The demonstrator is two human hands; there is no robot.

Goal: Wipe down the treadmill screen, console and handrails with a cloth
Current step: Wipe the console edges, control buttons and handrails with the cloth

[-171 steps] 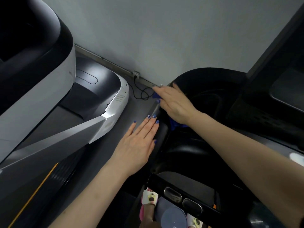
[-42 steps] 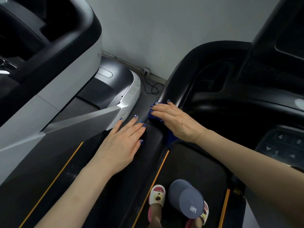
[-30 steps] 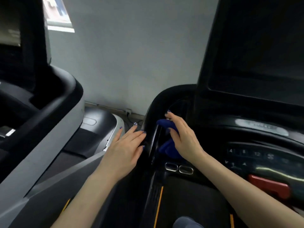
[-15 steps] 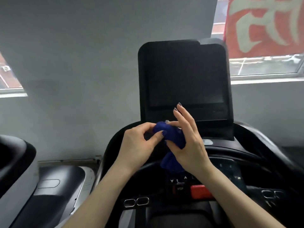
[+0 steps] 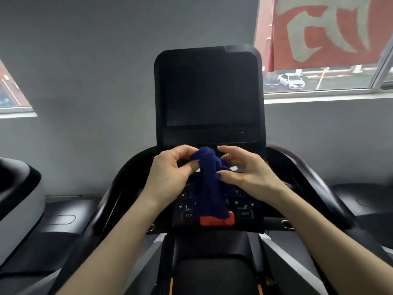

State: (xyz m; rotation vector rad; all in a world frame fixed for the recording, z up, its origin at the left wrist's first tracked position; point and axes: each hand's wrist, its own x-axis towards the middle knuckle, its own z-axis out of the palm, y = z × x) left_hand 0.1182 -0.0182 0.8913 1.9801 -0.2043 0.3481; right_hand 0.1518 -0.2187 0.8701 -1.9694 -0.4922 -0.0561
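Both hands (image 5: 170, 173) (image 5: 248, 173), bunched blue cloth (image 5: 209, 184)

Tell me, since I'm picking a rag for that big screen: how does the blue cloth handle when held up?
Probably floppy: the blue cloth hangs limp from the left hand and right hand, bunched at the top. Likely light, since fingertips alone pinch it. It looks soft and knitted, so unlikely to slip.

Open air before dark screen (image 5: 209, 90)
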